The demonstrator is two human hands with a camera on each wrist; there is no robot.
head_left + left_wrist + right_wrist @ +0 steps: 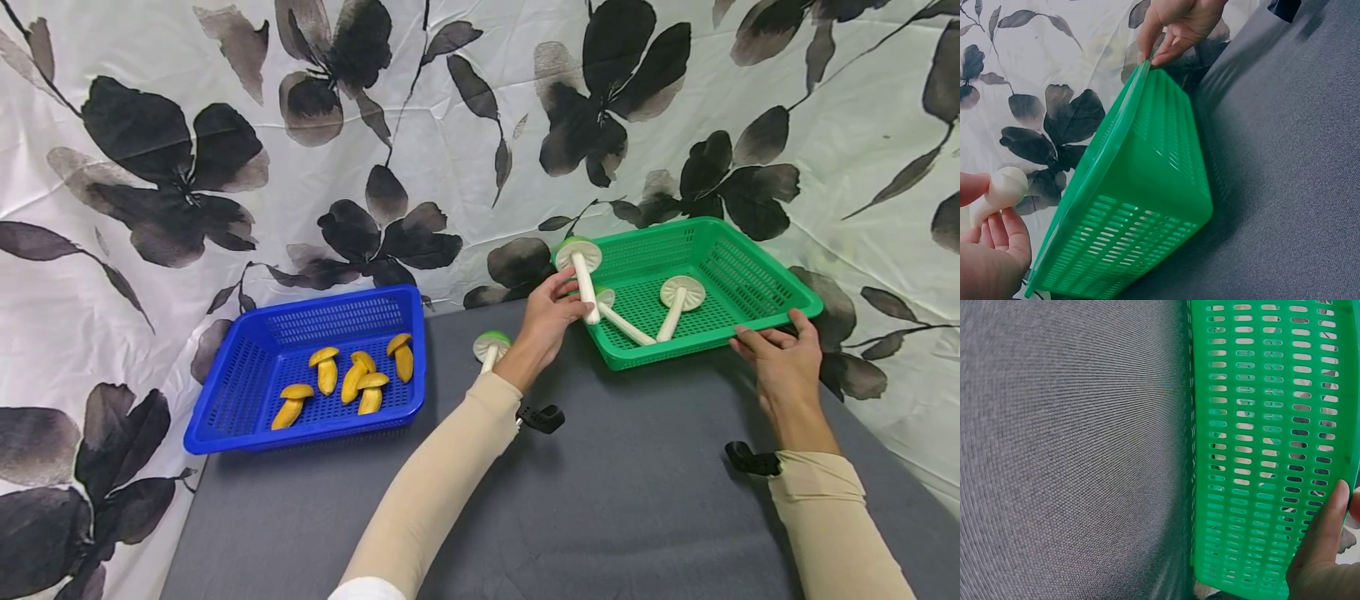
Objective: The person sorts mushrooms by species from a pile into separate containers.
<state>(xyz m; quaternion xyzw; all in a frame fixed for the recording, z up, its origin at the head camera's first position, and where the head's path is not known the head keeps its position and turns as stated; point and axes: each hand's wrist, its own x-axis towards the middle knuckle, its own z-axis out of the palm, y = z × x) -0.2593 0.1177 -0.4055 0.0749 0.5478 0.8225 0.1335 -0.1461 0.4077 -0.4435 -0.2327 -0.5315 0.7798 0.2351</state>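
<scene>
Between thumb and fingers my left hand (546,321) pinches a toy mushroom (586,292) with a white stem and green cap, over the left end of the green basket (626,358). In the left wrist view, the stem's rounded end (1010,185) shows at the fingertips. My right hand (786,367) grips the basket's near right rim, thumb and fingers on either side of it. Two more green-capped mushrooms lie in that basket, one with its pale underside (682,293) up, the other (626,323) partly behind the held one.
A blue basket (225,400) at the left holds several yellow mushrooms (326,371). Another green-capped mushroom (491,346) lies on the grey table (630,500) between the baskets, partly hidden by my left arm. A floral cloth (465,167) hangs behind the table.
</scene>
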